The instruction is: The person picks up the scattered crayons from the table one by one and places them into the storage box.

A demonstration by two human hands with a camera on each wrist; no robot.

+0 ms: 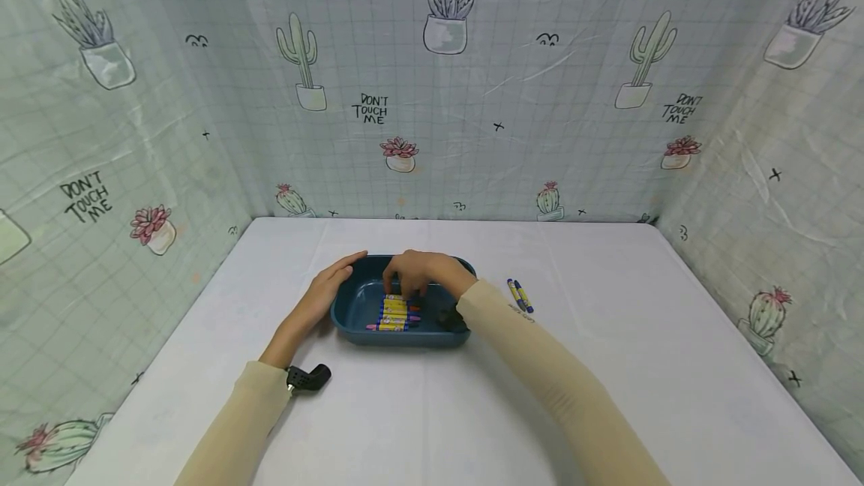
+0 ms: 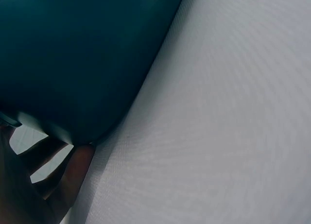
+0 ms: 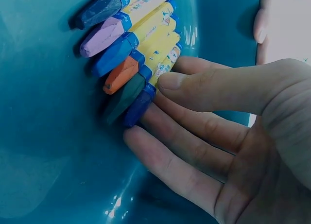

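A dark teal plastic bin [image 1: 405, 339] sits on the white table with a row of yellow-wrapped oil pastel crayons [image 1: 394, 311] inside. My left hand [image 1: 320, 296] lies along the bin's left side, its fairly straight fingers touching the rim and outer wall. My right hand [image 1: 413, 270] reaches down into the bin at the far end of the row. In the right wrist view, thumb and fingers pinch the end dark blue oil pastel crayon [image 3: 140, 105]. Beside it lie a dark green crayon [image 3: 125, 100], an orange crayon [image 3: 121, 75] and several others.
Two more yellow-and-blue crayons [image 1: 520, 295] lie on the table [image 1: 607, 366] to the right of the bin. A black wrist camera [image 1: 309, 378] protrudes from the left wrist. Patterned cloth [image 1: 499, 96] surrounds the table's back and sides.
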